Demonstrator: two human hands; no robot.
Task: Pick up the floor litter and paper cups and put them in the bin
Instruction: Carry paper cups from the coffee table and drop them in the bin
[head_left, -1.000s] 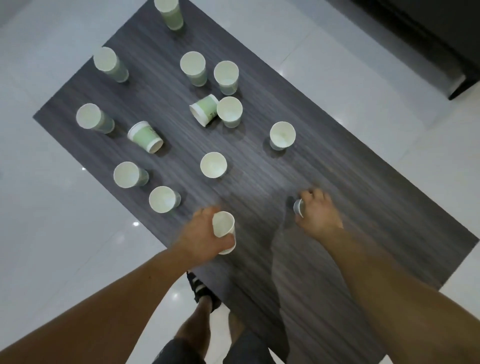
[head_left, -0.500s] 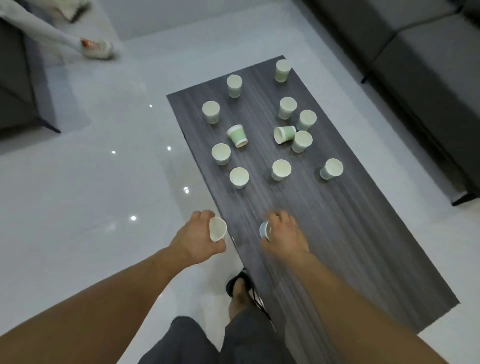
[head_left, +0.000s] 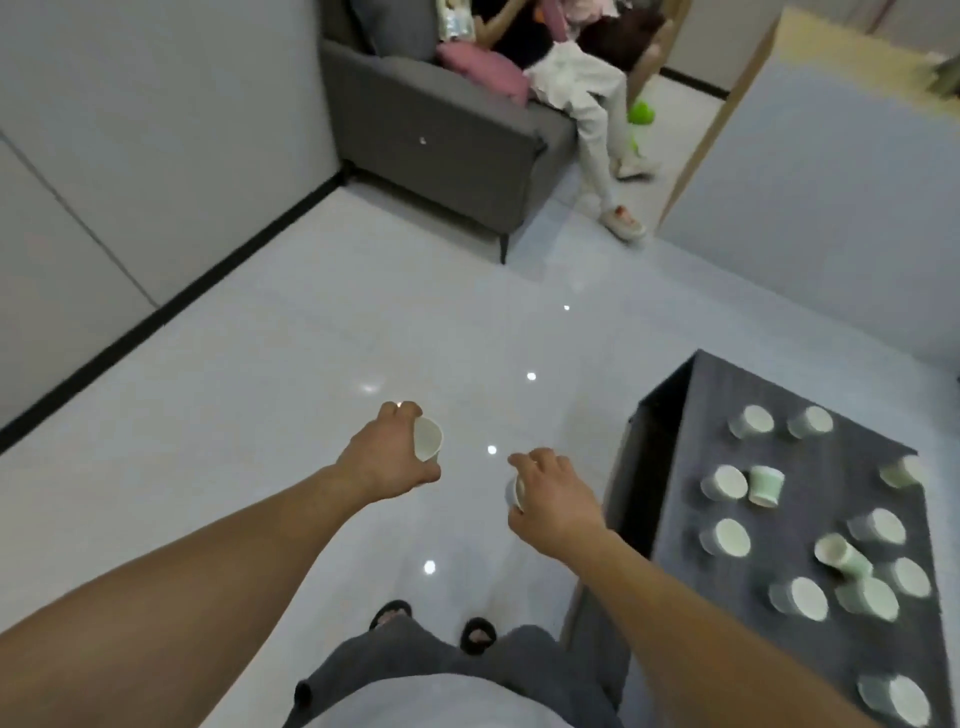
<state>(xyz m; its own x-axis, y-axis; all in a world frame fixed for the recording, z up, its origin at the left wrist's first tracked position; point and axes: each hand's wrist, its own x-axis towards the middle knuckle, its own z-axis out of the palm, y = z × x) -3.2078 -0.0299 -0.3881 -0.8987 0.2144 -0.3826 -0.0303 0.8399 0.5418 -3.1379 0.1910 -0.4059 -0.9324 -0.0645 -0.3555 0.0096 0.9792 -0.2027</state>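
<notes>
the left hand (head_left: 387, 457) is held out over the glossy white tiled floor (head_left: 291, 395), fingers and thumb curled round a small white paper cup (head_left: 427, 439). the cup is tilted so that its open mouth faces right, towards the other hand. the right hand (head_left: 556, 501) hangs just beside it and a little lower, knuckles up, gripping a second white paper cup (head_left: 516, 491). only a sliver of this cup's rim shows under the fingers; the rest is hidden by the palm. both cups are in the air above the floor, clear of the furniture, and the two hands are near each other but apart.

to the right stands a low, dark grey wood-grain table (head_left: 815, 493), its near corner close to the right forearm. a dozen more pale green and white paper cups (head_left: 725, 538) are scattered over its top. most stand upright with their mouths up, and two are tipped over: one near the left edge (head_left: 764, 484) and one further in (head_left: 839, 556).

at the bottom of the view are the person's grey shorts (head_left: 415, 660) and two dark sandals (head_left: 389, 613) on the tiles. across the room a grey fabric sofa (head_left: 441, 130) stands against the wall, with a pink cushion (head_left: 485, 75) on it and someone in pale trousers (head_left: 592, 119) sitting at its end, feet on the floor.
</notes>
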